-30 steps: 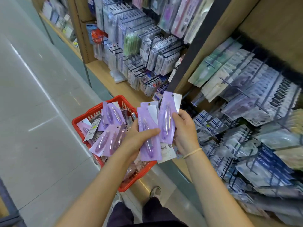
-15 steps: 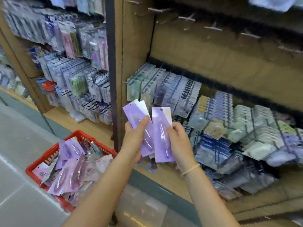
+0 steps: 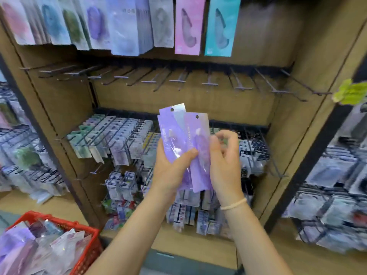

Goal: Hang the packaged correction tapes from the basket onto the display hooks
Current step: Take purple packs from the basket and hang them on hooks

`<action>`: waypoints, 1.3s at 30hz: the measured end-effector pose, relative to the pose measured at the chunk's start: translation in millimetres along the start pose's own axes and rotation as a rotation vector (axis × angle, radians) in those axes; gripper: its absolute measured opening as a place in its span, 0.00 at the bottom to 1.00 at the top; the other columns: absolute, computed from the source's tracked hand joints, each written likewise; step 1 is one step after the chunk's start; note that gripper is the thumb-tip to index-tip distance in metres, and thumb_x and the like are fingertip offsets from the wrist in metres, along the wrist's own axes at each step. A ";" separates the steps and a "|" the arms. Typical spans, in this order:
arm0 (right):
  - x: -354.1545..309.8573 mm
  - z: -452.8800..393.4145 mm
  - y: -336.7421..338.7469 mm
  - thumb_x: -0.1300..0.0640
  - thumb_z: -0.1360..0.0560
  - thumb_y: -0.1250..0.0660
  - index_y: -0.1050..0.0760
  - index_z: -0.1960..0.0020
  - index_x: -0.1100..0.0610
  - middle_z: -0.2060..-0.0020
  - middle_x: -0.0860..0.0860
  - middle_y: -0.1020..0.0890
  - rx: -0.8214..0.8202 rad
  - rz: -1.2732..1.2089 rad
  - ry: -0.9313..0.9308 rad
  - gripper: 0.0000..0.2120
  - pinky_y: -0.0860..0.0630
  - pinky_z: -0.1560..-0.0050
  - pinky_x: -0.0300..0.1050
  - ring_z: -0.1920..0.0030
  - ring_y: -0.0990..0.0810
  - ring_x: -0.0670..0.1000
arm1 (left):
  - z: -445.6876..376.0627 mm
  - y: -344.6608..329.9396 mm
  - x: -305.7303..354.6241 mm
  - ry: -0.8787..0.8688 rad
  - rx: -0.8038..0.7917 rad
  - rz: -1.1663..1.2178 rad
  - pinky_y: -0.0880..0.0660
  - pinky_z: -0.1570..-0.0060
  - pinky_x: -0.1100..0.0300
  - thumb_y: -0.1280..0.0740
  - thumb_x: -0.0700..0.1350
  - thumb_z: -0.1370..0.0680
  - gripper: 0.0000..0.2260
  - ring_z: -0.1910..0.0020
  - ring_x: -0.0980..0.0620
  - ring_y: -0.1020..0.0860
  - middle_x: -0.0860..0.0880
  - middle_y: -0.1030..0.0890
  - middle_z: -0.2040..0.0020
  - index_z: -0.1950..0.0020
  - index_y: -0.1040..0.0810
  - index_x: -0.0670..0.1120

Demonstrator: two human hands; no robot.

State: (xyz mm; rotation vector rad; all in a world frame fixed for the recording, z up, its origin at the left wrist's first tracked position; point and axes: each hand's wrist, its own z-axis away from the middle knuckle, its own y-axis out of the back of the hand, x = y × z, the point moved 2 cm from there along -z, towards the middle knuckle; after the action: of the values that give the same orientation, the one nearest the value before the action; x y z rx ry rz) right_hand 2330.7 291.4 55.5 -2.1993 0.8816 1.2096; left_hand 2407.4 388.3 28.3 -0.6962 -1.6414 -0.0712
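While the left hand (image 3: 170,167) grips a small fan of purple packs (image 3: 174,139), its thumb lies flat across their shiny front. The right hand (image 3: 224,161) holds the edge of the front pack (image 3: 198,151) with its thumb, and its other fingers are bent and loose. Each pack is a long, thin card in a clear plastic wrap, with a little round hole near the top. White letters run down the front, but they are too blurry to read. A thin pale band (image 3: 234,203) sits on the right wrist.

Up at 12 o'clock from the hands, a row of bare metal hooks (image 3: 176,80) sticks out from the brown board. Higher up hang flat cards in pink (image 3: 188,24), teal (image 3: 220,24) and other soft colours. Down at 8 o'clock, a red plastic basket (image 3: 87,235) with a grid wall holds more purple and silvery packs (image 3: 29,249) in a messy pile.
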 end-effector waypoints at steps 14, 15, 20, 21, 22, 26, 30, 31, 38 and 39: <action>-79.6 -64.6 78.6 0.57 0.19 0.32 0.31 0.25 0.47 0.30 0.41 0.25 -0.119 0.095 0.321 0.24 0.31 0.27 0.53 0.29 0.28 0.43 | -50.0 -128.1 96.7 -0.311 -0.192 -0.083 0.22 0.38 0.37 0.23 0.52 0.31 0.32 0.39 0.40 0.18 0.39 0.18 0.37 0.31 0.27 0.42; -83.0 -75.7 80.3 0.55 0.20 0.33 0.32 0.24 0.49 0.29 0.41 0.26 -0.086 0.127 0.337 0.25 0.32 0.26 0.53 0.28 0.29 0.43 | -55.6 -133.3 102.8 -0.335 -0.208 -0.101 0.23 0.37 0.36 0.23 0.54 0.31 0.32 0.38 0.40 0.18 0.39 0.18 0.37 0.31 0.26 0.42; -101.4 -129.1 85.8 0.51 0.19 0.34 0.36 0.22 0.48 0.37 0.42 0.26 0.006 0.293 0.373 0.27 0.35 0.36 0.28 0.38 0.31 0.32 | -81.7 -146.0 130.1 -0.347 -0.260 -0.123 0.22 0.36 0.41 0.27 0.59 0.28 0.24 0.40 0.44 0.17 0.45 0.16 0.39 0.36 0.21 0.50; -106.1 -136.7 84.8 0.52 0.18 0.35 0.37 0.22 0.47 0.39 0.43 0.27 0.018 0.318 0.367 0.26 0.37 0.41 0.24 0.41 0.31 0.32 | -87.7 -146.8 133.8 -0.337 -0.272 -0.120 0.21 0.38 0.45 0.28 0.58 0.26 0.19 0.41 0.46 0.17 0.46 0.15 0.40 0.38 0.20 0.52; -109.3 -144.2 83.0 0.53 0.18 0.35 0.38 0.22 0.46 0.41 0.42 0.28 0.025 0.344 0.364 0.26 0.38 0.45 0.21 0.44 0.31 0.32 | -93.5 -147.0 136.7 -0.326 -0.280 -0.112 0.20 0.42 0.53 0.29 0.55 0.22 0.16 0.43 0.51 0.16 0.49 0.15 0.41 0.37 0.20 0.52; -109.0 -172.4 72.5 0.52 0.17 0.37 0.39 0.21 0.46 0.38 0.49 0.26 0.049 0.453 0.371 0.27 0.38 0.52 0.17 0.49 0.33 0.25 | -111.0 -142.2 139.1 -0.285 -0.250 -0.107 0.22 0.51 0.62 0.34 0.50 0.16 0.12 0.47 0.56 0.16 0.52 0.15 0.42 0.33 0.22 0.51; -103.3 -188.6 68.1 0.50 0.17 0.37 0.40 0.20 0.47 0.33 0.52 0.26 0.074 0.537 0.357 0.26 0.37 0.54 0.18 0.51 0.31 0.40 | -124.2 -136.2 131.5 -0.278 -0.239 -0.098 0.21 0.46 0.58 0.34 0.50 0.16 0.11 0.43 0.52 0.16 0.52 0.15 0.40 0.34 0.23 0.53; -102.4 -189.8 67.8 0.50 0.17 0.37 0.40 0.20 0.47 0.33 0.52 0.26 0.075 0.548 0.364 0.27 0.36 0.54 0.19 0.49 0.32 0.41 | -126.4 -135.2 130.8 -0.278 -0.235 -0.090 0.20 0.48 0.59 0.34 0.50 0.17 0.12 0.43 0.52 0.16 0.52 0.15 0.40 0.33 0.23 0.53; -99.9 -195.1 60.5 0.50 0.17 0.37 0.41 0.20 0.47 0.35 0.52 0.25 0.085 0.571 0.380 0.27 0.35 0.56 0.20 0.53 0.29 0.38 | -130.6 -137.8 125.2 -0.300 -0.265 -0.090 0.22 0.58 0.66 0.34 0.48 0.17 0.08 0.54 0.60 0.17 0.53 0.16 0.47 0.38 0.22 0.51; -100.0 -194.0 59.3 0.50 0.18 0.36 0.40 0.21 0.47 0.35 0.52 0.26 0.085 0.569 0.376 0.27 0.35 0.58 0.18 0.52 0.29 0.34 | -130.2 -138.6 124.7 -0.299 -0.268 -0.087 0.21 0.57 0.66 0.33 0.48 0.17 0.08 0.53 0.59 0.16 0.52 0.16 0.45 0.38 0.22 0.51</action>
State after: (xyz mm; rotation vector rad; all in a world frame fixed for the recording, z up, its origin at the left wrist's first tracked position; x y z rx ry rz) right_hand 2355.2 152.4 232.2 -2.2130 1.7678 0.9622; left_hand 2452.8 269.5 216.8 -0.8703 -1.9707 -0.2639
